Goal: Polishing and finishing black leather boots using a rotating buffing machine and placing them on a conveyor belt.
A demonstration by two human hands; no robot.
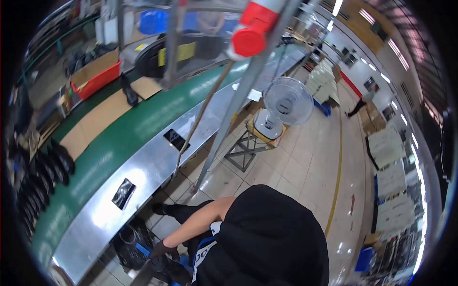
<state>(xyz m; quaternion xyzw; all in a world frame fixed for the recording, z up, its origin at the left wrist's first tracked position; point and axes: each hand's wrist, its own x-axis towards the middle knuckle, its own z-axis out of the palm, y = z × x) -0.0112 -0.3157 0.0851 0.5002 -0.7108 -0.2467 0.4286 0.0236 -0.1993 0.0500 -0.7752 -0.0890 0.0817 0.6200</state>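
My right hand [162,250], in a dark glove, reaches down at the lower middle, below the bench edge. It is at a heap of black plastic and dark things [130,245], with a narrow blue strip [142,249] beside the fingers. Dark glove against dark things hides the fingers, so their grip is unclear. My left hand is out of the picture. Above the reaching arm, a glossy black packet [124,193] lies on the metal bench ledge [98,217]. Farther along the ledge is a flat black object [176,139], perhaps a phone.
A green conveyor belt [152,117] runs beyond the ledge, carrying cardboard [102,117], a black shoe [129,90] and curved black pieces [40,178]. A slanted grey post [234,112] rises at the bench. A fan [286,101] stands beside it. Pale stacks [393,178] line the far right.
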